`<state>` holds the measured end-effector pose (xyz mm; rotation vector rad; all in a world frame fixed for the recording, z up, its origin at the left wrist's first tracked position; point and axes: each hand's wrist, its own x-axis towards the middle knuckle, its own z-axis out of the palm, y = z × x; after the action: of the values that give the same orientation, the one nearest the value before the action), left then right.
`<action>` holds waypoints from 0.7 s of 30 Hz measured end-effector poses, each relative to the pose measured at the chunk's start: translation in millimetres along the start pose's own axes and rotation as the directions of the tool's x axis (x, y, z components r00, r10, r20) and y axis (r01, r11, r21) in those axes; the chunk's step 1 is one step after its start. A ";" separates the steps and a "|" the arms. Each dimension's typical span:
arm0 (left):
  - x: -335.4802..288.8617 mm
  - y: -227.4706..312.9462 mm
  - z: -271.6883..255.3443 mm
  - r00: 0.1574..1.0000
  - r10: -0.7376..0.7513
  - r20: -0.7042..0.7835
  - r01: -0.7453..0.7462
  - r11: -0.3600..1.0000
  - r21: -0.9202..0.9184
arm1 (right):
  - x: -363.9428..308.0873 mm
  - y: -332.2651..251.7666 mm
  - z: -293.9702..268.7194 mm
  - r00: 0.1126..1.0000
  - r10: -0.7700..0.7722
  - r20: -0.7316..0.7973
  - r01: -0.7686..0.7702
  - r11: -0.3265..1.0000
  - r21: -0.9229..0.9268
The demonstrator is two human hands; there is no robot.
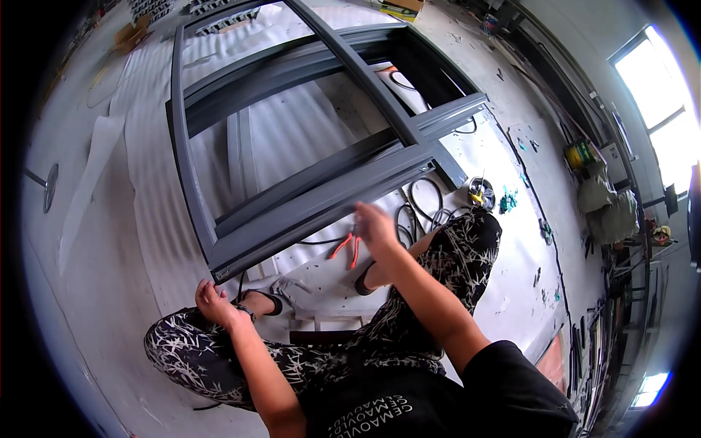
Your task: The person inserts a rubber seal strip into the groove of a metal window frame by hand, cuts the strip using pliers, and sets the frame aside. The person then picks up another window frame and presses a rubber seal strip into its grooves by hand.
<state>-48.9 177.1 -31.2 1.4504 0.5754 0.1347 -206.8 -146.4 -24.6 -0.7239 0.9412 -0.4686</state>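
Note:
A large dark grey window frame (321,188) lies before me, with a second frame (255,84) of the same colour beneath and behind it. My left hand (213,303) is just below the near left corner of the top frame, fingers loosely bent and apart; I see nothing in them. Close to the near rail is my right hand (376,225), smeared by motion, so its fingers and any small thing in them cannot be made out. Between my feet and the rail lie pliers with red-orange handles (355,252). Black rubber strip or cable (426,197) coils right of my right hand.
A round dark dish (481,194) with a yellow-handled item stands right of the frame, beside green scraps (509,198). White sheeting (142,219) covers the floor. Along the right wall are long profiles (540,80) and a grey sack (610,215). Cardboard boxes (401,9) are at the back.

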 end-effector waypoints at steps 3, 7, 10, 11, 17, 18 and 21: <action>2.3 -0.7 -3.3 1.000 0.004 0.007 -0.004 1.000 -0.001 | -3.9 -23.2 -3.4 0.997 -0.046 -0.065 0.047 0.999 0.000; 14.4 -8.3 -10.5 0.997 -0.016 0.074 0.011 0.997 0.073 | -13.7 -26.4 -9.3 1.000 -0.003 0.026 0.001 0.996 0.087; 13.6 -6.1 -3.1 0.987 -0.072 0.147 0.056 0.993 0.106 | 0.2 -20.5 -19.6 0.997 -0.079 -0.024 0.081 0.993 0.083; 20.9 -14.3 -2.3 0.978 -0.103 0.184 0.089 0.993 0.081 | 4.9 -19.7 -24.9 0.991 -0.131 -0.030 0.132 0.991 0.034; 33.6 -8.3 1.8 0.949 -0.202 0.244 0.201 0.979 0.030 | 1.4 -28.7 -5.7 0.972 -0.207 -0.113 0.186 0.966 -0.178; 42.2 -9.6 -3.8 0.953 -0.202 0.227 0.197 0.979 0.043 | 0.0 -27.3 2.1 0.974 -0.203 -0.098 0.185 0.968 -0.169; 48.0 -17.5 -5.4 0.940 -0.234 0.246 0.238 0.971 0.015 | 0.8 -28.0 -6.8 0.967 -0.234 -0.103 0.204 0.950 -0.236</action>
<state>-14.6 199.9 -61.8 1.3467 0.5373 -0.2287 -213.7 -168.2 -7.1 -1.0194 1.0512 -0.6178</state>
